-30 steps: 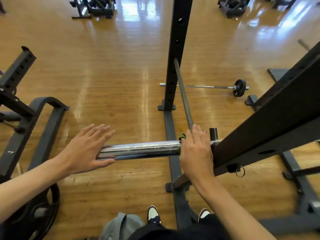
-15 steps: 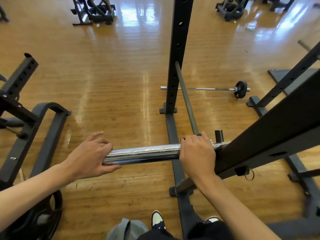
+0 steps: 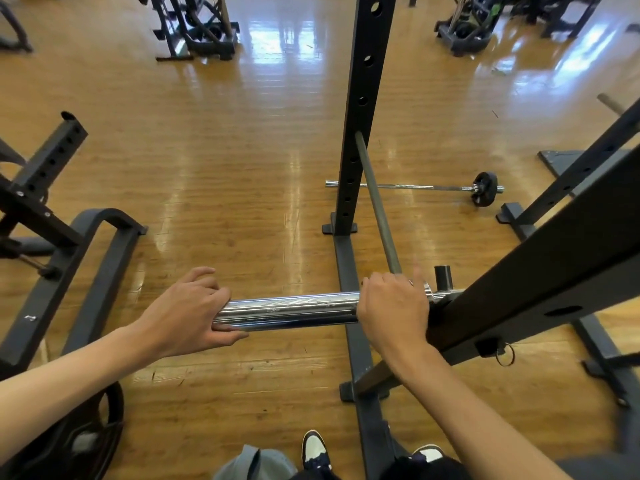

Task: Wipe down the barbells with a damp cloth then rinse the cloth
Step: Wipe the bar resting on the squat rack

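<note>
Shoes: bottom edge of view, on the wooden floor, beside the rack's base rail.
Weight plate: bottom left corner, black, under the left forearm.
Left hand: wrapped round the free end of the barbell, fingers over the top, thumb underneath.
Right hand: clamped on the same barbell at the inner end of its chrome part, fingers curled over the far side; whatever is under the palm is hidden.
Barbell: level across mid-view between the two hands, right end passing behind the black beam.
Grey rod: from just behind the right hand away to the upright post.
Black frame: left side, standing on the floor, well apart from the barbell.
Second barbell: flat on the floor beyond the post, small black plate near its right end.
Far machines: top edge, dark, detail not readable.
</note>
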The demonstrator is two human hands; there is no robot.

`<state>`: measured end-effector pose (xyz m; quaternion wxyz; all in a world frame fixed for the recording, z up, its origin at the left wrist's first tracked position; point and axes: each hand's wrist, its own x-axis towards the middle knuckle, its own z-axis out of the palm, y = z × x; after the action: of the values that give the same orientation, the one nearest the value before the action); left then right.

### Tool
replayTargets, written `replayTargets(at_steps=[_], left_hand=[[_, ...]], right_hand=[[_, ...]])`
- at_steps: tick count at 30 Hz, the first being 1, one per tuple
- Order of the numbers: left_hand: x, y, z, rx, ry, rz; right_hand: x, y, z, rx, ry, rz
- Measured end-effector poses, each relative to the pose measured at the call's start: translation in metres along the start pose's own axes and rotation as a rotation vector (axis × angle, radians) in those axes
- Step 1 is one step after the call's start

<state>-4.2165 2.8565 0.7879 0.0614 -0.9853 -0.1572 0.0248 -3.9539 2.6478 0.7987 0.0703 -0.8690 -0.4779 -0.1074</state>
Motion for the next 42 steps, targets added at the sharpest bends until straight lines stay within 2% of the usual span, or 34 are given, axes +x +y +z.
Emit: replayTargets(at_steps=[3,6,8,11,13,15,19,23,27,30,34,36,39,41,42], left_hand=[[-0.001,0.001,-0.001,0.01,-0.033,-0.017],[0.0,0.001,-0.001,0.008,-0.045,-0.029],[0.0,0.001,-0.002,0.011,-0.044,-0.023],[0.0,0.001,-0.001,0.019,-0.049,-0.02],[0.0,0.001,-0.001,0.018,-0.059,-0.026],[0.0,0.001,-0.002,0.028,-0.08,-0.03],[0.0,0.001,-0.002,0.018,-0.062,-0.026],[0.0,0.0,-0.002,0.019,-0.056,-0.02],[0.002,0.001,-0.002,-0.018,-0.087,-0.042],[0.002,0.002,-0.005,-0.003,-0.109,-0.047],[0.003,0.004,-0.008,-0.002,-0.119,-0.05],[0.002,0.003,-0.008,-0.011,-0.122,-0.054],[0.002,0.004,-0.007,-0.013,-0.11,-0.049],[0.002,0.004,-0.007,-0.001,-0.121,-0.047],[0.002,0.004,-0.007,0.0,-0.13,-0.049]], right_hand=[[0.004,-0.027,0.003,0.101,-0.05,-0.073],[-0.022,-0.028,0.011,0.22,0.014,-0.171],[-0.033,-0.007,0.011,0.184,0.063,-0.236],[-0.019,0.016,0.002,0.076,0.016,-0.134],[-0.002,0.007,-0.002,0.013,-0.056,-0.022],[0.008,-0.012,-0.004,0.048,-0.101,0.005],[-0.008,-0.025,0.003,0.189,-0.063,-0.117],[-0.026,0.02,0.006,0.145,0.046,-0.209],[0.002,0.014,-0.003,0.029,-0.064,-0.008],[0.015,-0.026,-0.006,0.059,-0.183,-0.071],[-0.016,-0.048,0.003,0.29,-0.113,-0.209],[-0.03,-0.025,0.006,0.263,-0.026,-0.274],[-0.024,0.017,0.001,0.092,0.014,-0.189],[-0.007,0.021,-0.007,-0.035,-0.029,-0.107],[0.003,0.018,-0.012,-0.093,-0.118,-0.115]])
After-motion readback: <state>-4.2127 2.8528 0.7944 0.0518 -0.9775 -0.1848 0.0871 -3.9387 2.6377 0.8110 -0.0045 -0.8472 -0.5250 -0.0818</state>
